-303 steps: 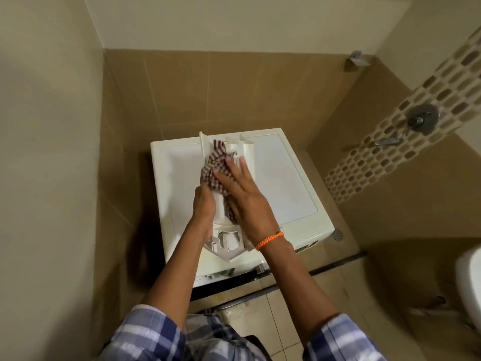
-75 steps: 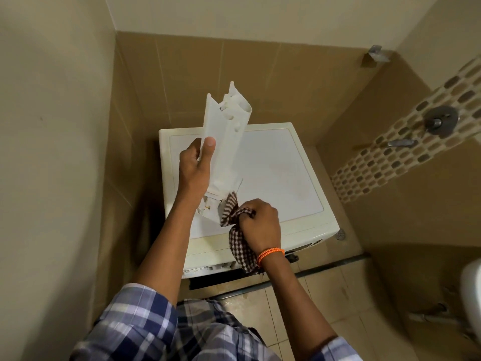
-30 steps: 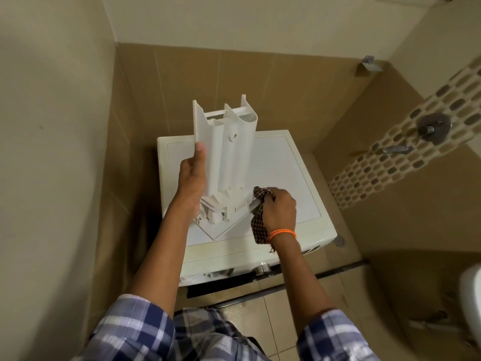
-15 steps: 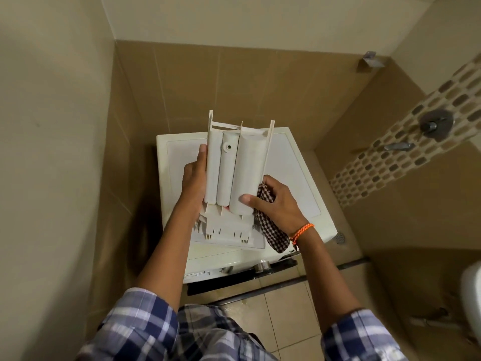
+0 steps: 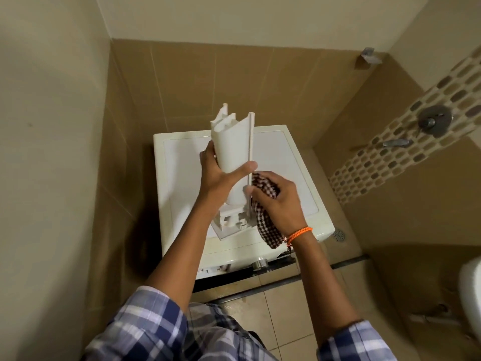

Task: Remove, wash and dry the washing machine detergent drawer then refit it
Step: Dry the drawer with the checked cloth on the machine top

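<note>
**Drying the detergent drawer, held upright on the washing machine**

The left hand [image 5: 217,175] is curled round the middle of the detergent drawer [image 5: 233,152], the thumb across its rounded underside and the fingers behind it. It seems to hold the drawer steady so the other hand can work freely. The right hand [image 5: 277,201] grips a checked cloth [image 5: 265,220], bunched in its closed fingers, and presses it against the drawer's right side rail, low down; the loose end of the cloth hangs below the wrist, which wears an orange band [image 5: 299,233]. I judge this to be the drying step, with the refit not yet done.

The drawer stands almost upright. Its long axis runs up and down, leaning a little to the left and away from the person. The front panel end points down and appears to rest on the top of the washing machine [image 5: 294,165], near its front edge, which would take the weight. The open back end points up toward the tiled wall [image 5: 234,82]. The underside faces the camera.
</note>
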`<move>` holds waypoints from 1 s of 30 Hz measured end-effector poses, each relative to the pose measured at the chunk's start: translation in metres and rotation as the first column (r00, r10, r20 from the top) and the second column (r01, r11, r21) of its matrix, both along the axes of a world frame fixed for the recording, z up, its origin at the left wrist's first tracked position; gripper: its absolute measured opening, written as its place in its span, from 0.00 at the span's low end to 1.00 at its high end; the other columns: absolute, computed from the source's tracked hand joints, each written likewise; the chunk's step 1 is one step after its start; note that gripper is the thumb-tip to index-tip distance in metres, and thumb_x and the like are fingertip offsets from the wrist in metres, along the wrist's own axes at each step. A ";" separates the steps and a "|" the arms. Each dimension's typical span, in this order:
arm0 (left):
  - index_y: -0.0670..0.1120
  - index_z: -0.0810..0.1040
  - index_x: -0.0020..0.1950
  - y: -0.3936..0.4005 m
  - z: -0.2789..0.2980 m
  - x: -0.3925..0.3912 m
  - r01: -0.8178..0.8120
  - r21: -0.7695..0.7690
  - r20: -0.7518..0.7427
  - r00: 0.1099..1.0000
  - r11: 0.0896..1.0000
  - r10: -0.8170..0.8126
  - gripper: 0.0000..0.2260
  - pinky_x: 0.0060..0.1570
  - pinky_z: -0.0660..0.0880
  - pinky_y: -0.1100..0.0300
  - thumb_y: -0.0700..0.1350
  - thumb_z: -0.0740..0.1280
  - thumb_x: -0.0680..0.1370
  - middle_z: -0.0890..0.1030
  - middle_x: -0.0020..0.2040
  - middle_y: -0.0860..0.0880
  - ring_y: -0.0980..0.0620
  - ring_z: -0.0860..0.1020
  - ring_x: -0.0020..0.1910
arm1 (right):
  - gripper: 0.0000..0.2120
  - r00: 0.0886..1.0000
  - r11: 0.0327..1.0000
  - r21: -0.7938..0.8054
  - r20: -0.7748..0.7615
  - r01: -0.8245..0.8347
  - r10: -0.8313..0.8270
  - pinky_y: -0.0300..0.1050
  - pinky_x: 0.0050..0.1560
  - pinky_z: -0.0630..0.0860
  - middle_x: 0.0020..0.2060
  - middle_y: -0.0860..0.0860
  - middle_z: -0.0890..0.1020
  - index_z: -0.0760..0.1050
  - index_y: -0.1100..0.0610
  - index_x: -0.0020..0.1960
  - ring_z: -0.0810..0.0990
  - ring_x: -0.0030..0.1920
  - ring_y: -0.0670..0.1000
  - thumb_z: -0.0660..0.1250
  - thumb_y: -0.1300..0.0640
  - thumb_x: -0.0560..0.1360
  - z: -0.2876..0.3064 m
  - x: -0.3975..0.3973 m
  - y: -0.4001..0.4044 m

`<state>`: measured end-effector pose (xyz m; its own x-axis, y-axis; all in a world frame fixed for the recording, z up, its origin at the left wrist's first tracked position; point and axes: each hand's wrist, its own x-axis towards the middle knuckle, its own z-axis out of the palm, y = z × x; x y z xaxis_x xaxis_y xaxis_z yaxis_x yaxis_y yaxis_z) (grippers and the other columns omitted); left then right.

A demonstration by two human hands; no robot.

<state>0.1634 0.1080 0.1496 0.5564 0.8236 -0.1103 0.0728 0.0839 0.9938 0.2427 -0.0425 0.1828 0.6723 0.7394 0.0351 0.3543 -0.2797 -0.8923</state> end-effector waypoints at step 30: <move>0.60 0.57 0.75 0.015 0.020 -0.010 -0.087 0.233 0.037 0.996 0.969 0.081 0.53 0.67 0.78 0.51 0.61 0.87 0.60 0.71 0.72 0.58 0.56 0.74 0.70 | 0.28 0.608 0.864 -0.501 0.699 0.041 0.376 0.52 0.57 0.80 0.72 0.52 0.76 0.73 0.57 0.76 0.71 0.70 0.61 0.57 0.65 0.76 -0.061 -0.086 -0.013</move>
<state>0.1535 0.1232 0.1700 0.4841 0.8687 0.1051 0.0483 -0.1464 0.9880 0.1568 -0.0552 0.1214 0.4113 0.9039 0.1175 0.9114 -0.4060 -0.0673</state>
